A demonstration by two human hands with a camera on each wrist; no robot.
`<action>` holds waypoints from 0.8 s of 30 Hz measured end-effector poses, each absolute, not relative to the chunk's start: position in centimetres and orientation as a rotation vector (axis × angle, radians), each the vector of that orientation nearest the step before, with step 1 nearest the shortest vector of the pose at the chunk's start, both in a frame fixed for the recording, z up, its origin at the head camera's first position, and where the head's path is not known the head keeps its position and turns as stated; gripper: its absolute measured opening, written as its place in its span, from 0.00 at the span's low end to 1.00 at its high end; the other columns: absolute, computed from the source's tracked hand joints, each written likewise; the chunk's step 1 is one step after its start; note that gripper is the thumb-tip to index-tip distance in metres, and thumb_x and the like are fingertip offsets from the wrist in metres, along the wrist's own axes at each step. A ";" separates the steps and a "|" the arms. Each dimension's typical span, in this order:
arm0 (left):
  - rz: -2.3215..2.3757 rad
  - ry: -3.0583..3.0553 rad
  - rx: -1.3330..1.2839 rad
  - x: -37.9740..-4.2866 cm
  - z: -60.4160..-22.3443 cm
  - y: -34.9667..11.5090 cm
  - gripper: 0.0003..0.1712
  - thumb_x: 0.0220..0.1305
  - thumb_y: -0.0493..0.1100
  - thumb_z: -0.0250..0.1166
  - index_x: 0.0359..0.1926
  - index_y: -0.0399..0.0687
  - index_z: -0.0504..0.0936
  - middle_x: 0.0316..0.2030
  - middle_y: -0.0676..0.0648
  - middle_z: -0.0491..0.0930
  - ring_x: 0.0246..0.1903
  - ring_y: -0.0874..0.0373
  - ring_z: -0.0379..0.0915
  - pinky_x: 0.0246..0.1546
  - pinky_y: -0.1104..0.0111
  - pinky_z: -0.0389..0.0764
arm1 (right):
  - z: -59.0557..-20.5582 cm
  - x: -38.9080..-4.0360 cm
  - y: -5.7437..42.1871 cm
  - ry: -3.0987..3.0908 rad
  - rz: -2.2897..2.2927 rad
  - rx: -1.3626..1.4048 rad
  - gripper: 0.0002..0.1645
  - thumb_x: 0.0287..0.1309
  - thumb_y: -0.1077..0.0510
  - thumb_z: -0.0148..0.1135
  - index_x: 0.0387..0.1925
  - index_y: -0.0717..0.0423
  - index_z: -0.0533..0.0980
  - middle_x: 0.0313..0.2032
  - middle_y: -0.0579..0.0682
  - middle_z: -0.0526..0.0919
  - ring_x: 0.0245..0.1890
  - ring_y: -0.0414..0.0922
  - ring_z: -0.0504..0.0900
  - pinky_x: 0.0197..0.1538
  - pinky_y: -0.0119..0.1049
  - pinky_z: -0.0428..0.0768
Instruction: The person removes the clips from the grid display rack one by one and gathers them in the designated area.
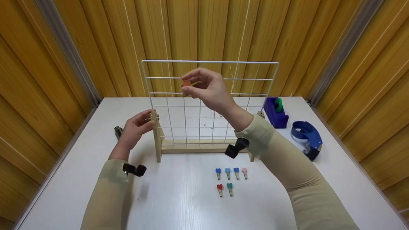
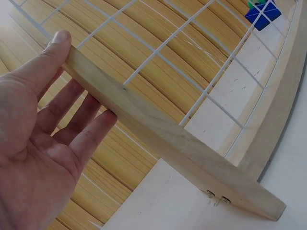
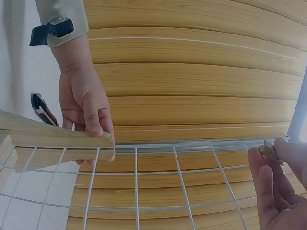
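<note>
A white wire grid stands upright in a wooden base. My left hand grips the upper end of the grid's left wooden post, with the thumb on one side and fingertips on the other. Up by the grid's top left part, my right hand pinches a small clothespin between thumb and fingers. From the head, its orange front shows. In the right wrist view the clothespin is close to the grid's top bar.
Small heart-topped clothespins lie in two rows before the stand, among them a red one and a pink one. Right of the grid are a purple tape dispenser and a blue handheld one. A dark slim tool lies left.
</note>
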State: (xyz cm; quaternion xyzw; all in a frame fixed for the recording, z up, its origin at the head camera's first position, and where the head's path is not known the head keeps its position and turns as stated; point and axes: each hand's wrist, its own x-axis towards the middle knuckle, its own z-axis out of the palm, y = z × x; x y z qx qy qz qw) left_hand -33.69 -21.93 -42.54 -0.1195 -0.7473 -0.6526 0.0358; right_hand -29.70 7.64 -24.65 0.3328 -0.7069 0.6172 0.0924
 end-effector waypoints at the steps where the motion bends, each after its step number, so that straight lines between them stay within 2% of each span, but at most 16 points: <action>1: -2.007 -2.293 -0.363 -33.7 -42.5 -21.9 0.32 0.70 0.44 0.69 0.72 0.48 0.72 0.57 0.54 0.82 0.54 0.65 0.81 0.56 0.74 0.83 | -24.9 -29.6 8.0 -2.098 1.846 0.983 0.13 0.61 0.68 0.70 0.47 0.66 0.82 0.36 0.50 0.88 0.32 0.42 0.88 0.36 0.31 0.84; 4: -2.012 -2.284 -0.364 -33.6 -42.5 -21.7 0.31 0.70 0.43 0.68 0.72 0.47 0.73 0.55 0.58 0.83 0.54 0.64 0.80 0.56 0.74 0.83 | -25.8 -29.2 9.2 -2.086 1.881 0.966 0.14 0.60 0.68 0.70 0.48 0.67 0.82 0.36 0.52 0.88 0.32 0.42 0.89 0.38 0.33 0.86; 11: -1.979 -2.314 -0.350 -33.7 -42.4 -21.5 0.30 0.70 0.45 0.68 0.71 0.51 0.74 0.60 0.49 0.82 0.55 0.62 0.80 0.55 0.74 0.83 | -28.6 -28.4 12.4 -2.093 1.939 0.888 0.15 0.59 0.70 0.70 0.48 0.68 0.84 0.36 0.50 0.89 0.32 0.42 0.90 0.42 0.36 0.89; 15: -1.976 -2.324 -0.341 -33.5 -42.3 -21.5 0.31 0.70 0.46 0.68 0.71 0.52 0.74 0.59 0.49 0.81 0.55 0.62 0.80 0.55 0.75 0.83 | -30.4 -27.8 14.2 -2.133 1.947 0.827 0.15 0.59 0.70 0.71 0.49 0.69 0.84 0.36 0.51 0.89 0.32 0.42 0.90 0.42 0.36 0.89; 24: -1.973 -2.323 -0.338 -33.1 -42.0 -21.5 0.30 0.72 0.44 0.66 0.72 0.51 0.73 0.61 0.47 0.81 0.56 0.64 0.79 0.56 0.76 0.82 | -34.5 -26.2 17.5 -2.267 1.960 0.684 0.18 0.60 0.68 0.71 0.52 0.70 0.82 0.38 0.47 0.88 0.33 0.41 0.90 0.45 0.33 0.89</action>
